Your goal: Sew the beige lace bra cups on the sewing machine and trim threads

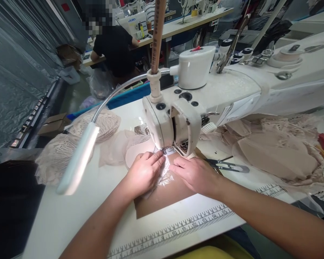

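Under the head of a white sewing machine (pixel 158 124) lies a small piece of pale lace fabric (pixel 166 166). My left hand (pixel 143 172) presses on its left side, fingers together and fingertips close to the presser foot. At its right edge, my right hand (pixel 196 174) has curled fingers closed on the fabric. Both hands rest over a brown sheet (pixel 162 203) on the white table (pixel 124 230). Part of the fabric is hidden beneath my fingers. Thread snips (pixel 228 166) lie just right of my right hand.
Lace cups (pixel 62 154) are piled at the left, behind a lit gooseneck lamp (pixel 79 158). Beige fabric pieces (pixel 280 151) are heaped at the right. A printed ruler (pixel 189 228) runs along the front edge. Beyond, a person (pixel 115 50) sits at another machine.
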`<state>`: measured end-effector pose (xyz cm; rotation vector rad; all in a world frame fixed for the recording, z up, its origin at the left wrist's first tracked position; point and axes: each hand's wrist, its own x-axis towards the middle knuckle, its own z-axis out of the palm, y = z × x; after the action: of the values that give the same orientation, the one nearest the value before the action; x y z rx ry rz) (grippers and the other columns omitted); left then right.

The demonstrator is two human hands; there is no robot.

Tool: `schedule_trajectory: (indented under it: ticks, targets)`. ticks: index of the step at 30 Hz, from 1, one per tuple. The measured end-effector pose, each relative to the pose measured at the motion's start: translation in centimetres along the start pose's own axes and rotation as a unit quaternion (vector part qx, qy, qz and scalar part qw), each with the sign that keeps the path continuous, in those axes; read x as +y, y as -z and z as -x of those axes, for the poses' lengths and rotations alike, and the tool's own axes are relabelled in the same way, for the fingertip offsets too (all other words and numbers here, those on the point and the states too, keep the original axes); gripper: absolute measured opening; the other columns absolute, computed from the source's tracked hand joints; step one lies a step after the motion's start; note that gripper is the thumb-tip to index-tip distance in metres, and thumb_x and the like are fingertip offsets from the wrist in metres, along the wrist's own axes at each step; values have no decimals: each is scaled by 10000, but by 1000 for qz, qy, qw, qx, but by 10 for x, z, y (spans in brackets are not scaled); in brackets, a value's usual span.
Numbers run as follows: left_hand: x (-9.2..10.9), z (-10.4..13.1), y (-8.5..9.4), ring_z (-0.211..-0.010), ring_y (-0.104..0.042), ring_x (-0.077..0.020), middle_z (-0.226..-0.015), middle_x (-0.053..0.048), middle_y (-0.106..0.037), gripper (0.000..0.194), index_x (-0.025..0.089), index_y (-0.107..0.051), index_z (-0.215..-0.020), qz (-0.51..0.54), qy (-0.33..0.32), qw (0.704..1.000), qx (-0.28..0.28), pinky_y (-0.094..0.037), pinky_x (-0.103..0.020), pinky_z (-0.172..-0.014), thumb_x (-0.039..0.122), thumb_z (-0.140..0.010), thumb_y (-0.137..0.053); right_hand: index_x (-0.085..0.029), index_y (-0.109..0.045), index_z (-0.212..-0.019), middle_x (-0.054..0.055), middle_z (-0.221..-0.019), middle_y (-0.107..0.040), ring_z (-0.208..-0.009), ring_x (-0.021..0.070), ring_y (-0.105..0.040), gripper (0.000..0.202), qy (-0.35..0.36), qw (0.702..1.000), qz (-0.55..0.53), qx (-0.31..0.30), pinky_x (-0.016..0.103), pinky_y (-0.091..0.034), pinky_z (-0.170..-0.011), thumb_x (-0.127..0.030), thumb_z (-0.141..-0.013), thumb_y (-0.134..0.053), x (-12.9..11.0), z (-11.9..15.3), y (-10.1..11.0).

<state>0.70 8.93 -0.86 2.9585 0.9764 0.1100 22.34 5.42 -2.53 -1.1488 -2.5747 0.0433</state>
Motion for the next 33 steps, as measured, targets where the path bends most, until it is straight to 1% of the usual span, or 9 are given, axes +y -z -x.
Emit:
schedule_trajectory:
  ticks: [3,7,11,15,18,21,27,30,33]
  targets:
    - [-4,2,-2,-951,-497,-240,-1297,-111,-560,362,146,-529,-1269,9,-18,1000,5,-418,-385,-803,209,-935,-405,-171,-648,-904,30,-772,-577,-663,159,-410,258,-21,1000,20,1,303,-247,-613,-41,-781,-461,-1,-4,1]
    - [-9,2,-5,-1011,-500,-245,-1266,-109,-584,348,179,-540,-1266,14,-34,999,25,-418,-396,-833,227,-953,-394,-172,-647,-991,44,-839,-617,-748,181,-472,323,-42,998,39,0,305,-287,-638,-23,-771,-463,-3,-8,1]
    - [-13,1,-5,-974,-520,-244,-1197,-120,-621,339,197,-567,-1242,5,-30,999,37,-420,-391,-800,215,-950,-397,-186,-641,-1053,63,-900,-634,-832,206,-515,367,-70,996,57,-14,316,-333,-693,-21,-774,-468,-3,-13,1]
    - [-16,-1,-3,-903,-524,-235,-1166,-111,-638,326,192,-584,-1217,3,-18,999,44,-420,-387,-767,206,-936,-420,-210,-635,-1108,85,-903,-634,-806,216,-524,417,-99,993,64,-32,318,-340,-677,-33,-763,-484,-3,-15,2]
    - [-16,-3,-3,-899,-513,-236,-1176,-98,-632,329,196,-572,-1223,10,-5,999,39,-420,-388,-773,198,-922,-441,-215,-635,-1126,77,-890,-626,-793,209,-514,436,-88,994,49,-30,305,-338,-666,-34,-756,-491,-2,-14,1]
    - [-16,-3,-3,-918,-507,-243,-1180,-99,-621,341,198,-557,-1237,13,10,999,34,-419,-389,-786,197,-913,-452,-213,-649,-1109,64,-863,-616,-778,199,-501,398,-81,996,33,-21,297,-339,-669,-53,-784,-485,0,-11,0]
    - [-15,-2,-2,-970,-513,-264,-1160,-120,-617,312,188,-564,-1200,-10,23,999,33,-421,-410,-792,203,-912,-445,-198,-661,-1088,47,-831,-621,-758,182,-491,345,-73,997,-1,3,286,-347,-679,-75,-831,-468,2,-10,0]
    - [-12,0,4,-1010,-510,-284,-1215,-133,-590,341,167,-533,-1235,-31,41,998,27,-439,-434,-799,211,-911,-439,-192,-668,-1069,47,-812,-624,-736,171,-495,318,-73,997,-15,12,275,-354,-663,-90,-855,-456,3,-10,2]
    - [-5,4,17,-996,-532,-299,-1192,-153,-592,338,133,-556,-1194,-29,72,997,1,-482,-425,-741,285,-926,-418,-201,-669,-1063,46,-815,-636,-745,173,-517,304,-81,996,-16,26,274,-368,-668,-107,-869,-454,4,-9,2]
